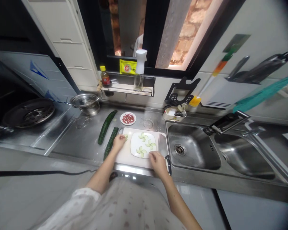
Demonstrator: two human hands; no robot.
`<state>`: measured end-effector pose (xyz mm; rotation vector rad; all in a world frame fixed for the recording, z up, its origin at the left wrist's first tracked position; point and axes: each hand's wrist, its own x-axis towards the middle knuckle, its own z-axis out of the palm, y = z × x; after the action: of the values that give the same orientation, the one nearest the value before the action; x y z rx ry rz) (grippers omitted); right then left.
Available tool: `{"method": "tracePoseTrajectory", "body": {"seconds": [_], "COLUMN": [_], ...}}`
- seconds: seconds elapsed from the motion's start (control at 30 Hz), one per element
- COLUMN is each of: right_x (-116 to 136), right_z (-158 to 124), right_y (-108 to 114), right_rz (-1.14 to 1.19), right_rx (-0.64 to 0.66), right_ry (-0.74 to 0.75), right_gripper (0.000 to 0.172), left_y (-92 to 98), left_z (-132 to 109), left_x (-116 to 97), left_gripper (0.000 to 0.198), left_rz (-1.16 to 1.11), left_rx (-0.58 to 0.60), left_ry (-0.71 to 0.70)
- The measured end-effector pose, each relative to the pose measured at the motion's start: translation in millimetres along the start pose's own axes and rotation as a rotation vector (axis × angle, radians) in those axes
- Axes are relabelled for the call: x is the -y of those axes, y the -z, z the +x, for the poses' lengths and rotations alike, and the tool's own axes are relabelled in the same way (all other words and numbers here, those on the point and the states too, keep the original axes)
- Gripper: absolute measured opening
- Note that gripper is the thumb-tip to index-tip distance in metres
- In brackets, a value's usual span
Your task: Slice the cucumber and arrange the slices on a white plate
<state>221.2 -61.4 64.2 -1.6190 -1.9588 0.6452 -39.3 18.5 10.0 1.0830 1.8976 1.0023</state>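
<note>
A white square plate [133,145] rests on the cutting board [123,156], bearing thin cucumber slices [142,150] fanned into three pinwheel shapes. To the plate's left, my left hand [119,142] has its fingers pinched, with a pale green cucumber slice [126,136] at the tips. My right hand [157,162] is closed at the plate's lower right edge; whatever its fingertips hold is hidden. A kitchen knife [168,162] with a black handle lies along the board's right side, partly behind my right hand. Beside my left hand is a dark green cucumber [110,143], with a longer cucumber [106,127] farther left.
Behind the board sits a small plate of red pieces [128,118]. A steel pot [87,103] stands at the back left, near the stove [30,111]. The double sink [194,147] and faucet [227,123] are on the right. A wall shelf [127,89] holds bottles.
</note>
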Motion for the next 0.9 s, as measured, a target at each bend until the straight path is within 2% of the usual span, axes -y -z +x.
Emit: {"method": "tracePoseTrajectory", "body": {"seconds": [0.1,0.17,0.37,0.53,0.77,0.83,0.9], "right_x": [4,9,40,60,63,62,61], "right_z": [8,16,48,66,72,73,75], "right_y": [0,0,9,15,10,9,9], "right_rz": [0.072,0.142,0.302,0.199,0.151,0.184,0.225], "right_rx": [-0.018,-0.032,-0.080,-0.063,0.040,0.029,0.003], "right_ry": [0.032,0.043,0.123,0.252,0.300,0.291,0.278], "right_gripper": [0.028,0.026,0.018,0.014,0.010,0.011,0.011], "left_y": [3.2,7.0,19.6,20.8,15.2,14.3,13.0], "left_z": [-7,-16,-46,-62,-68,-69,-71], "left_x": [-10,-21,-66,-84,-87,-86,-84], "left_gripper": [0.023,0.024,0.023,0.021,0.022,0.025,0.029], "left_rz": [-0.310,-0.415,-0.426,-0.438,-0.455,-0.463,-0.487], "left_rx": [0.059,0.097,0.289,0.355,0.380,0.324,0.253], "left_ry": [0.019,0.016,0.005,-0.099,-0.197,-0.167,-0.063]}}
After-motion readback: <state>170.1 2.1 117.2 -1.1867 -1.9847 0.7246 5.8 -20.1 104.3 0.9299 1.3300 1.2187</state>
